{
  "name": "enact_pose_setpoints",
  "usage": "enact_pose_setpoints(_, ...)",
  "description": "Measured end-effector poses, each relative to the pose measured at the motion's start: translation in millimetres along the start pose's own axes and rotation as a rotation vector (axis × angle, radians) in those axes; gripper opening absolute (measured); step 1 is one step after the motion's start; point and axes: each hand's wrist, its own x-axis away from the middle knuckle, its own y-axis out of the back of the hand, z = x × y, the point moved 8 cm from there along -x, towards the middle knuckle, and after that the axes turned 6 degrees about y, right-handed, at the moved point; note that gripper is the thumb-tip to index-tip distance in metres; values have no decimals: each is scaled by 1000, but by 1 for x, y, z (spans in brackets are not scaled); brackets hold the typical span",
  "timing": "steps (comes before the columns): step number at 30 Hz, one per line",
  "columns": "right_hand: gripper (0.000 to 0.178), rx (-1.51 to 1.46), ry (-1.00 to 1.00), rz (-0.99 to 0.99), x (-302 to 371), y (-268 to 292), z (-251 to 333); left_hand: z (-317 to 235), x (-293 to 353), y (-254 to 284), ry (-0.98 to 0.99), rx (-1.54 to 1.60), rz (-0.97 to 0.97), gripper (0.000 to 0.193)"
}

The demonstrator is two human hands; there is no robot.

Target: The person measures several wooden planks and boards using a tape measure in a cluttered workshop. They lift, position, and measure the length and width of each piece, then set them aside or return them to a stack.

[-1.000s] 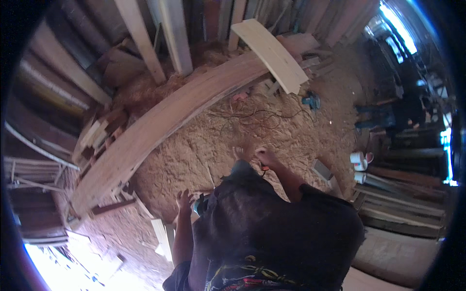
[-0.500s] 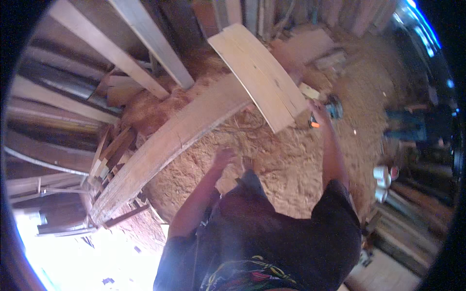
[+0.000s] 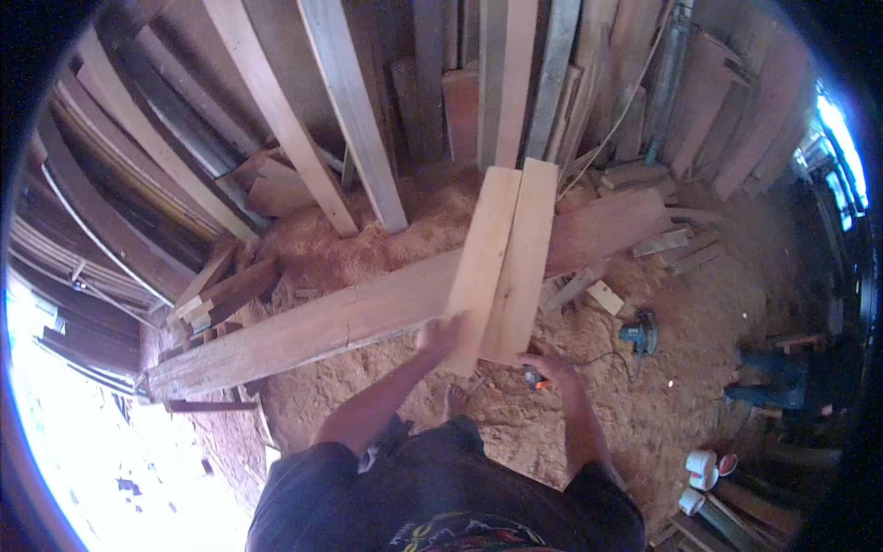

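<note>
I hold a pale wooden board (image 3: 504, 258), made of two planks side by side, tilted up in front of me. My left hand (image 3: 442, 334) grips its near left corner. My right hand (image 3: 550, 368) is at its near right corner, also holding something small and orange. The board's far end points toward planks leaning on the wall. Under it a long thick plank (image 3: 368, 313) lies across the sawdust floor.
Many planks (image 3: 349, 110) lean against the back wall. Offcuts (image 3: 607, 296) lie on the sawdust. A blue power tool (image 3: 641, 333) with a cord sits at right. White round containers (image 3: 701, 465) stand at lower right. Stacked timber (image 3: 110, 230) is at left.
The board has swung from lying flat to the right to pointing straight ahead. Both hands have come onto its near end, the right one coming back from the right.
</note>
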Motion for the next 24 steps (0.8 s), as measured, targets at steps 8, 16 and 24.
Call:
enact_pose_setpoints(8,51,22,106,213,24,-102,-2,10,64,76,-160,-302,-205,72)
enact_pose_setpoints(16,64,-57,87,286,13,-130,-14,47,-9,11,-677,-632,-123,57)
enact_pose_setpoints(24,80,84,-40,243,43,-149,41,3,31,-5,-80,188,409,69)
